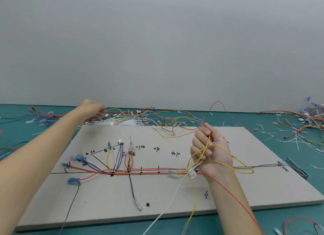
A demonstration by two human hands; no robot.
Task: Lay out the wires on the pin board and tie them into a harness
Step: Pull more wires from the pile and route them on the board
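Observation:
The grey pin board (175, 199) lies flat on the green table. Red, yellow, white, purple and dark wires (112, 170) run along its marked lines, with blue connectors at the left ends. My right hand (208, 152) hovers palm-up over the board's right half and grips a loose bunch of yellow, red and white wires (245, 170) with a clear connector hanging below it. My left hand (93, 110) reaches beyond the board's far edge into the tangled wire pile (150, 119); its fingers are curled round a wire near a white connector.
More wire heaps lie at the far right (306, 119) of the green table (280, 222), with cut white cable-tie ends scattered around. Loose blue-tipped wires sit at the far left (43, 119). A grey wall rises behind the table. Short metal pins stand on the board.

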